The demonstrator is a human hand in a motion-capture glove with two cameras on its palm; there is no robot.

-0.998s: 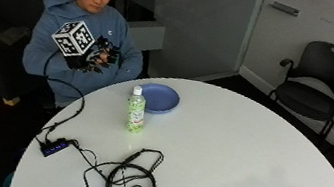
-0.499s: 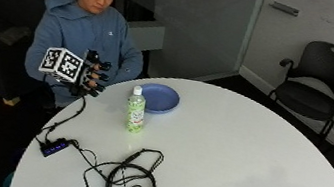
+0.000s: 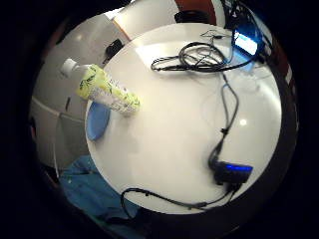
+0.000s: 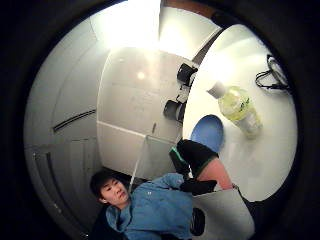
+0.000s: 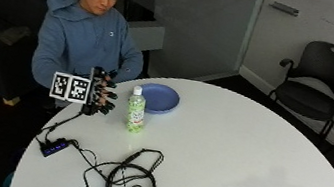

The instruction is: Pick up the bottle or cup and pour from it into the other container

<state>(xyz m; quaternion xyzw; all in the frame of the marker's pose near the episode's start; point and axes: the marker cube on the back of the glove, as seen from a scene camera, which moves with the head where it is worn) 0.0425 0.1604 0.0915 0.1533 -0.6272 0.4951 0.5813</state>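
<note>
A clear bottle with a green and yellow label and a white cap point(image 5: 135, 110) point(image 3: 103, 90) point(image 4: 236, 107) stands upright on the round white table point(image 5: 244, 156). Just behind it lies a shallow blue bowl point(image 5: 159, 97) point(image 4: 208, 132) point(image 3: 97, 121). My gloved right hand point(image 5: 101, 92) hovers a little to the left of the bottle at about its height, fingers loosely curled toward it, holding nothing and apart from it.
A coil of black cable point(image 5: 130, 181) point(image 3: 199, 57) lies near the table's front edge, joined to a small black hub with a blue light point(image 5: 54, 147) point(image 3: 232, 172) at the left rim. Black chairs point(image 5: 317, 92) stand to the right, off the table.
My gloved hand has come down from chest height and moved forward to the table's left edge, ending close beside the bottle. The bottle and bowl have stayed put.
</note>
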